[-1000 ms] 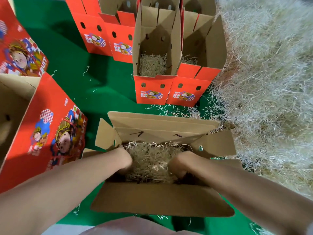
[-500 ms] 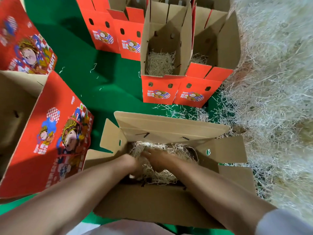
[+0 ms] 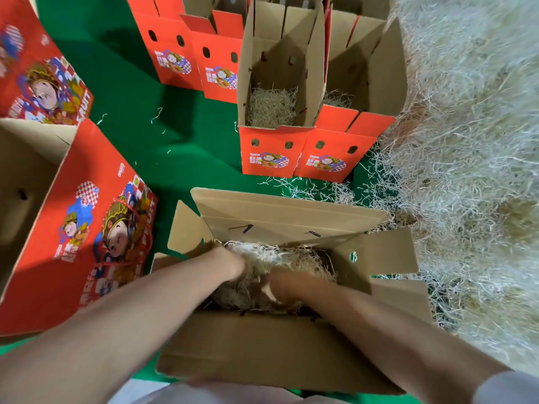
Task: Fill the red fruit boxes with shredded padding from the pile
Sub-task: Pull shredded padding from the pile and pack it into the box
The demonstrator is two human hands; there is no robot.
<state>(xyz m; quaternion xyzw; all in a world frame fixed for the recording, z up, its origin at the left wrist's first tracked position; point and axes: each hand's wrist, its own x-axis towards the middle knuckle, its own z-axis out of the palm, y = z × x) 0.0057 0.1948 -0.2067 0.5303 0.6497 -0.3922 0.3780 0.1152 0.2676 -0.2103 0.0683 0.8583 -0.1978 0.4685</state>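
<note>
An open cardboard fruit box (image 3: 280,354) stands right in front of me with its flaps spread. Shredded padding (image 3: 303,260) covers its bottom. Both my hands are down inside it. My left hand (image 3: 233,263) is pushed into the padding at the left, against a pale, blurred tuft. My right hand (image 3: 281,287) lies in the padding at the middle, close to the left one. Padding and motion blur hide the fingers of both hands. The big pile of shredded padding (image 3: 466,170) fills the right side of the view.
Two upright red boxes (image 3: 269,154) (image 3: 335,158) with padding inside stand beyond the open box; more red boxes (image 3: 186,51) stand behind them. Large red printed boxes (image 3: 87,223) lie at my left. The floor is green (image 3: 145,118), with loose shreds scattered on it.
My hands moved from the two ends of the box toward its middle and now work close together in the padding. The view has shifted slightly.
</note>
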